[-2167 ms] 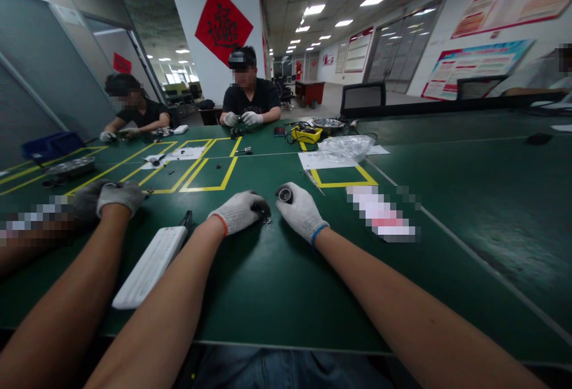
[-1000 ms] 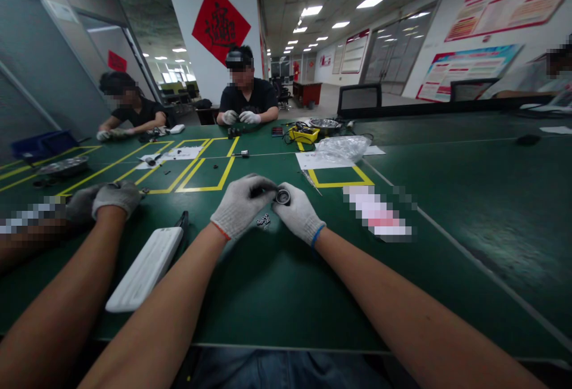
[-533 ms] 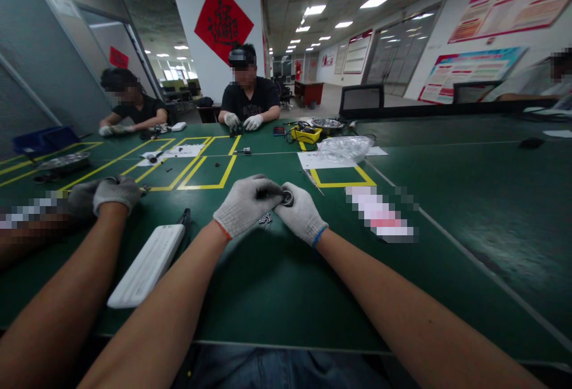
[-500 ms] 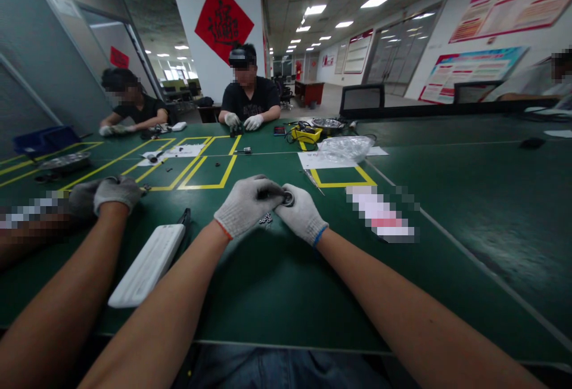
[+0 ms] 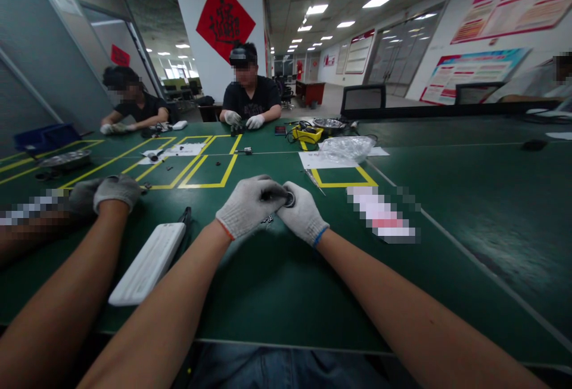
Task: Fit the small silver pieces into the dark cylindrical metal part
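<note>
Both my hands wear white knit gloves and meet over the green table [image 5: 277, 282]. My right hand [image 5: 302, 215] grips a small round black-and-silver part [image 5: 289, 199] by its rim. My left hand [image 5: 247, 204] has its fingers pinched against that same part from the left. What the fingertips hold is hidden. A little heap of tiny dark metal pieces [image 5: 268, 219] lies on the table just below my hands.
A white flat case [image 5: 149, 263] lies at my left with a black tool beside it. A neighbour's gloved hand [image 5: 117, 191] rests further left. Yellow-taped squares, a clear plastic bag [image 5: 345, 148], a yellow box and two seated people are across the table.
My left hand rose from the heap of small pieces on the table and came to the round part in my right hand. Since half a second ago the hands barely shifted.
</note>
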`<state>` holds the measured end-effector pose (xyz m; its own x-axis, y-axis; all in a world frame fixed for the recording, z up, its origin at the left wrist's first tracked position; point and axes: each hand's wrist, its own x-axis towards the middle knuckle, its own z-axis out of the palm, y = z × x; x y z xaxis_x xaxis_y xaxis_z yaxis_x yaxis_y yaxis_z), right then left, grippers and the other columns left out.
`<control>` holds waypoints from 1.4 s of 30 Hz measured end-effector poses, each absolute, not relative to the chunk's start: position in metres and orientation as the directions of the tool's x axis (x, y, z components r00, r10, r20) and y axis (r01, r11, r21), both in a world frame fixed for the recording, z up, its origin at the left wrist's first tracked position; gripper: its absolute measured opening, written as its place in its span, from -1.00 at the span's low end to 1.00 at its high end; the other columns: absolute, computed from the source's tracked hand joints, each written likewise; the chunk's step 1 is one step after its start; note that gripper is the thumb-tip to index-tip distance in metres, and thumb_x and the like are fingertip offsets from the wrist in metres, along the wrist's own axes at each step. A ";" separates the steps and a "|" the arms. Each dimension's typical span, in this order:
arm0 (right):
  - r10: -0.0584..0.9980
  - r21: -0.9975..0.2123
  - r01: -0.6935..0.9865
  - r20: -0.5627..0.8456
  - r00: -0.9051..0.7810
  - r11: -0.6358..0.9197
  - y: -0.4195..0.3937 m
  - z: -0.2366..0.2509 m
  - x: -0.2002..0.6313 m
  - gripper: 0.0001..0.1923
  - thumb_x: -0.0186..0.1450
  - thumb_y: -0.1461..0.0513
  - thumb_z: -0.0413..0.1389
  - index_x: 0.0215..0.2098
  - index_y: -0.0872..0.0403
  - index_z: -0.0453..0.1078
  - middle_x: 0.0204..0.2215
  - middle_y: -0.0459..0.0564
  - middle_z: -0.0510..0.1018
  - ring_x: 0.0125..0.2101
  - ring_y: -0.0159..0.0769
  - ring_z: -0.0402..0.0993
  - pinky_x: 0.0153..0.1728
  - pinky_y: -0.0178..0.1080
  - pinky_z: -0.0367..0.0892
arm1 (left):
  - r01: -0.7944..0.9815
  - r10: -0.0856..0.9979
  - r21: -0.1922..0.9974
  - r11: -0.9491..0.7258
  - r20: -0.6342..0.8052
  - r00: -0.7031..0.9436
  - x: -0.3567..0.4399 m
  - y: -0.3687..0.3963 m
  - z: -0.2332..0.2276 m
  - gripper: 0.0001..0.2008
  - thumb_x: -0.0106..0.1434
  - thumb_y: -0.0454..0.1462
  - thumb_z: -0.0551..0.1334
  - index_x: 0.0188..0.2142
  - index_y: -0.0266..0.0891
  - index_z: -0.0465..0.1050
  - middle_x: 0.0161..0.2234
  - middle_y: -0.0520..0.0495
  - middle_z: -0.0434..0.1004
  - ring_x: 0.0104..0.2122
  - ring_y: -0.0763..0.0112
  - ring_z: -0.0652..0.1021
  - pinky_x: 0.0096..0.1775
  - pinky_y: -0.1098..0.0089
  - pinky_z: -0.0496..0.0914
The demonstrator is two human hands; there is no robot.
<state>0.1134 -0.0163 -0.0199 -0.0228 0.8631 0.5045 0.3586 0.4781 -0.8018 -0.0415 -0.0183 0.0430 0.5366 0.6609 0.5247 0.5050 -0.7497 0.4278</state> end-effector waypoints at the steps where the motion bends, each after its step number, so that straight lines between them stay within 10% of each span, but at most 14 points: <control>1: 0.861 -0.799 0.358 0.508 -0.029 0.484 -0.016 -0.020 0.113 -0.83 0.09 0.15 0.11 -0.51 0.01 0.19 -0.59 -0.21 0.28 -0.49 -0.38 0.18 -0.46 -0.27 0.05 | 0.510 0.661 0.422 -0.749 0.520 0.541 -0.041 -0.019 0.043 -0.92 0.25 -0.31 0.35 -0.28 -0.24 0.65 -0.33 -0.05 0.60 -0.34 0.38 0.59 -0.28 0.39 0.45; 17: 0.849 -0.734 0.453 0.518 -0.109 0.506 -0.020 -0.016 0.114 -0.84 0.11 0.18 0.12 -0.50 0.00 0.19 -0.52 -0.15 0.36 -0.46 -0.33 0.27 -0.41 -0.25 0.11 | 0.549 0.652 0.355 -0.757 0.459 0.603 -0.041 -0.020 0.047 -0.92 0.19 -0.34 0.38 -0.30 -0.20 0.67 -0.32 -0.03 0.63 -0.33 0.37 0.60 -0.26 0.41 0.47; 42: 0.856 -0.691 0.548 0.509 -0.093 0.471 -0.018 -0.015 0.112 -0.85 0.08 0.26 0.15 -0.51 0.01 0.23 -0.49 -0.11 0.39 -0.44 -0.29 0.30 -0.40 -0.25 0.14 | 0.624 0.880 0.621 -0.474 0.315 0.356 -0.036 -0.013 0.041 -0.74 0.07 -0.15 0.43 -0.36 -0.25 0.46 -0.47 0.07 0.47 -0.46 0.42 0.44 -0.42 0.40 0.31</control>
<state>0.1121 -0.0185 -0.0150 -0.0933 0.8559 0.5087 0.5481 0.4707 -0.6914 -0.0359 -0.0129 0.0408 0.3557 0.8800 0.3149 0.6243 -0.4744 0.6206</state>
